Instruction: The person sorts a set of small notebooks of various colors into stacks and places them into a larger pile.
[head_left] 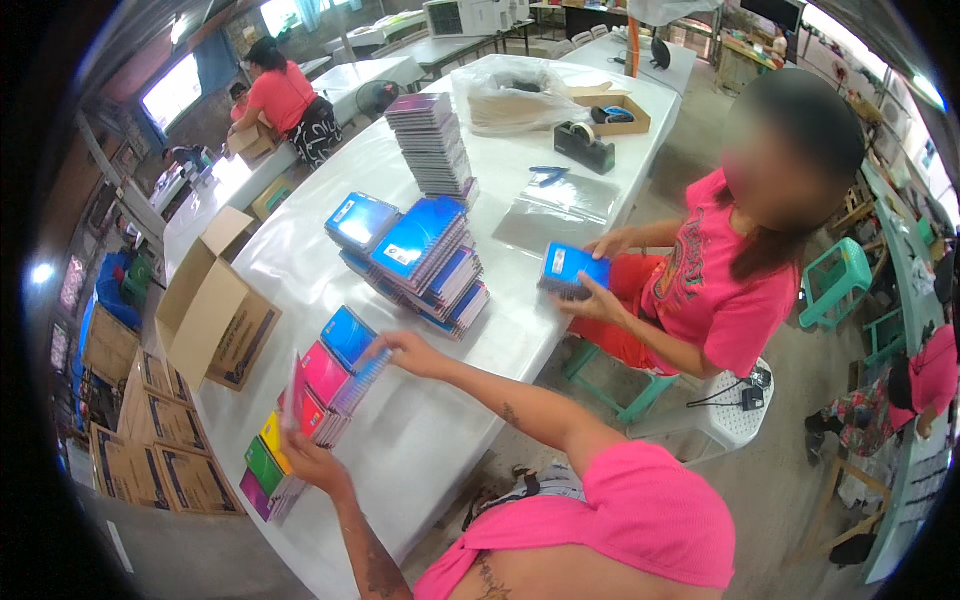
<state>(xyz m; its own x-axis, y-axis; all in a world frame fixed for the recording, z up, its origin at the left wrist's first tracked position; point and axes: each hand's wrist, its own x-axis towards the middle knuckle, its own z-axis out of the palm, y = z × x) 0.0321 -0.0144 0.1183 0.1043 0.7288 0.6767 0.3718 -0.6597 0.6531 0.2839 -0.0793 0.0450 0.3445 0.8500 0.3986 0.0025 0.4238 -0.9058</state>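
Note:
My left hand (314,462) holds a pink notebook (292,392) tilted up on edge above a row of spiral notebook stacks. My right hand (408,354) is at the edge of a blue spiral notebook (349,336) at the far end of this row, fingers bent against its coil side, slightly blurred. Towards me in the row lie a pink notebook stack (325,374), a red one (309,414), a yellow one (274,440), a green one (263,466) and a purple one (255,495).
Tall blue notebook piles (420,240) and another tall stack (430,145) stand farther along the white table (420,450). An open carton (225,320) is at the left. A seated co-worker (735,270) at right holds blue notebooks (574,270). A tape dispenser (584,148) sits behind.

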